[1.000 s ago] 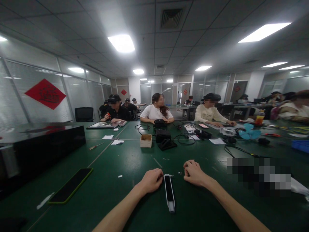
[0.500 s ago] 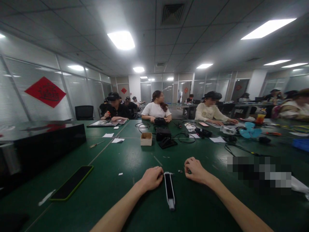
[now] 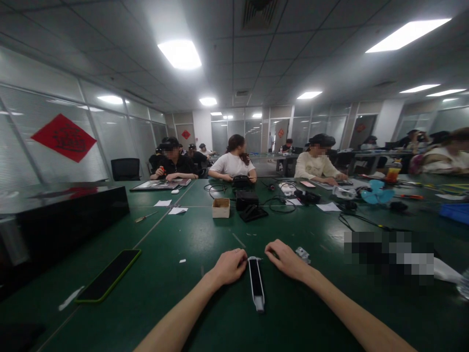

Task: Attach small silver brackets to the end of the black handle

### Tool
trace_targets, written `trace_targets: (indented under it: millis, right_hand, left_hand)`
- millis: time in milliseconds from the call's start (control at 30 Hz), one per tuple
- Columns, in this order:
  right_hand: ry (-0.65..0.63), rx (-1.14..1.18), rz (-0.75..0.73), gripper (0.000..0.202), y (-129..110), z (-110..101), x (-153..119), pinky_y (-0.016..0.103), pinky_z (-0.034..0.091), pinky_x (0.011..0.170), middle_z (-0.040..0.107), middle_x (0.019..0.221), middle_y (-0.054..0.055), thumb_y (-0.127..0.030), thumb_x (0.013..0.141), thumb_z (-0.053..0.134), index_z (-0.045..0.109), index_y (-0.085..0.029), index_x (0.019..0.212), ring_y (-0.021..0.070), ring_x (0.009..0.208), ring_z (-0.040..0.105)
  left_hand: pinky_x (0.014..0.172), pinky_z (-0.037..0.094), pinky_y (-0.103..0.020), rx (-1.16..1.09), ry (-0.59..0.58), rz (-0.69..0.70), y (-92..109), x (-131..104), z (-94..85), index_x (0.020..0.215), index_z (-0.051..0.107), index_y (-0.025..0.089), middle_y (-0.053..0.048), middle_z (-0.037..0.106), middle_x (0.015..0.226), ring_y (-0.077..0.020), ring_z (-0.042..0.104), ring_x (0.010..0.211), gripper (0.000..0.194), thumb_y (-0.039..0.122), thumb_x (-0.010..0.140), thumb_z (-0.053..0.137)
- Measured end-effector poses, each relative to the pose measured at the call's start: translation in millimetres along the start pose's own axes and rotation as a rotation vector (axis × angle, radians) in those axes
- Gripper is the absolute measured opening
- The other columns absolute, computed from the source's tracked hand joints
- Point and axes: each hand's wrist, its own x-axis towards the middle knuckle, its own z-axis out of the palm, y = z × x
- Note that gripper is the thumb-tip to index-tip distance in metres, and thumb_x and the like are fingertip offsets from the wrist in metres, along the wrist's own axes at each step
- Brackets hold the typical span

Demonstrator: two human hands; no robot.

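A long, slim device (image 3: 257, 286) with a white frame and a black inner face lies lengthwise on the green table (image 3: 176, 313). My left hand (image 3: 231, 266) rests just left of its far end, with curled fingers; what they hold, if anything, is hidden. To the right of the device, my right hand (image 3: 286, 260) is bent over the tabletop, its thumb and fingers drawn together. Its fingertips point toward the device's far end, and their contents cannot be made out. Behind the right wrist sits a small clear or silvery piece (image 3: 303, 254).
A phone in a green case (image 3: 109, 277) lies at the left. Beyond my hands stand a small open box (image 3: 221, 209) and a black device (image 3: 247, 200) among cables. A screwdriver (image 3: 145, 217), a blue fan (image 3: 377, 192) and several seated people are farther off.
My right hand has shifted left toward the device, over the spot where small metal bits lay. The clear or silvery piece behind it has come into view. The left hand stays put.
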Motion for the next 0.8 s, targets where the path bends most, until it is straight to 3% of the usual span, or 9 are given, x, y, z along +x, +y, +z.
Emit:
trace_targets:
  millis: [367, 800]
  right_hand:
    - [0.004, 0.056, -0.018, 0.013, -1.0, 10.3, 0.1, 0.030, 0.045, 0.073, 0.060, 0.086, 0.004, -0.024, 0.084, 0.050, 0.061, -0.018, 0.088, 0.0163, 0.080, 0.054]
    - [-0.043, 0.099, -0.017, 0.015, -4.4, 3.2, -3.1, 0.031, 0.048, 0.075, 0.059, 0.092, 0.003, -0.028, 0.085, 0.051, 0.061, -0.019, 0.092, 0.0152, 0.081, 0.054]
  left_hand:
    - [0.071, 0.043, -0.025, 0.030, -0.003, 0.002, -2.1, 3.3, 4.3, 0.093, 0.052, 0.019, -0.003, 0.059, 0.089, -0.0157, 0.056, 0.080, 0.012, 0.022, 0.089, 0.042]
    - [0.069, 0.044, -0.025, 0.010, -0.005, -0.001, -2.3, 3.6, 4.1, 0.092, 0.053, 0.019, -0.003, 0.059, 0.089, -0.0158, 0.055, 0.078, 0.012, 0.022, 0.088, 0.043]
